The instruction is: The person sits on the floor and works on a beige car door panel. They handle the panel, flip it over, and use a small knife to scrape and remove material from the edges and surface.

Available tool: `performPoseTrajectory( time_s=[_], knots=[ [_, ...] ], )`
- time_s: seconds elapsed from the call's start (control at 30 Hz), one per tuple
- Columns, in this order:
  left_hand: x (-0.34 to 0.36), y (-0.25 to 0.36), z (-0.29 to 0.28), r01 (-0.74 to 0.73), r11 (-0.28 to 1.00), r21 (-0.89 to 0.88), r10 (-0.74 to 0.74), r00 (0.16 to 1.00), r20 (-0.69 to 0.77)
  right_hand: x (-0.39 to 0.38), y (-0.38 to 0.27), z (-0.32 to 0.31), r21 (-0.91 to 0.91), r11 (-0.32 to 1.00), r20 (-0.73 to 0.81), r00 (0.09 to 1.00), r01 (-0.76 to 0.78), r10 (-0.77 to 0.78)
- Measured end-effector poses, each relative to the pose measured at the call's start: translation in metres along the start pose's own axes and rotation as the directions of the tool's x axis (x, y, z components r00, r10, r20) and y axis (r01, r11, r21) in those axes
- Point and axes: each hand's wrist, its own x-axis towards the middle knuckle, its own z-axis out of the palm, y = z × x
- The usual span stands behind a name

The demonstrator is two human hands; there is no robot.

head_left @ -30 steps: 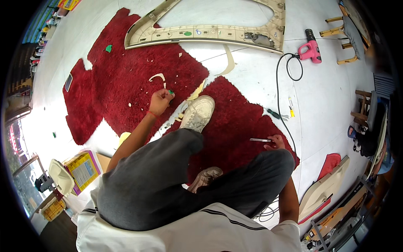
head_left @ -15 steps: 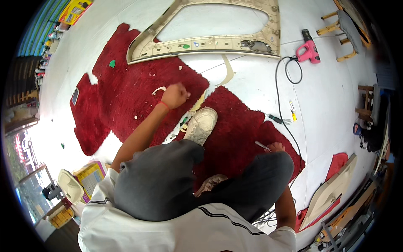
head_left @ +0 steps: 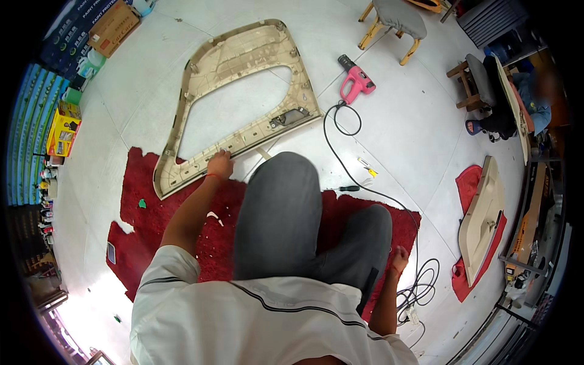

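Note:
My left hand has its fingers closed on the lower rail of a beige door trim panel, which lies with its ribbed back up, partly over red shaggy carpet pieces. My right hand is low beside my right knee, fingers curled; what it holds is too small and hidden to make out. My raised left leg covers the middle of the carpet. Past the panel lies a pink heat gun with a looping black cord. A green screwdriver and a small yellow-handled tool lie near the carpet's far edge.
At right, a grey stool, another beige panel on red material and a seated person in blue. Boxes and bottles line the left. Coiled cable lies near my right arm; a dark phone-like slab is on the left carpet.
My left hand has moved forward from the carpet onto the panel. My left knee has risen, my view has tilted upward, and the utility knife at my right hand no longer shows clearly.

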Motion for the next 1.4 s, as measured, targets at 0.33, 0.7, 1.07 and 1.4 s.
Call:
performPoseTrajectory(
  time_s=[0.33, 0.7, 1.07, 1.4],
  knots=[
    [-0.018, -0.017, -0.072, -0.207, 0.947, -0.246, 0.192, 0.978, -0.084, 0.047, -0.272, 0.049, 0.429, 0.901, 0.228, 0.973, -0.058, -0.046],
    [-0.065, 0.073, -0.389, -0.206, 0.978, 0.018, 0.191, 0.867, -0.461, -0.034, -0.6, 0.155, 0.319, 0.325, 0.93, 0.227, -0.89, -0.291],
    [-0.053, 0.207, -0.55, -0.462, 0.678, 0.572, 0.688, 0.672, -0.273, 0.027, -0.609, 0.086, 0.478, 0.009, 0.767, 0.412, -0.878, -0.492],
    [-0.06, 0.392, -0.54, -0.633, 0.26, 0.729, 0.911, 0.412, 0.033, -0.004, -0.569, -0.005, 0.542, -0.419, 0.673, 0.675, -0.728, -0.301]
  ],
)
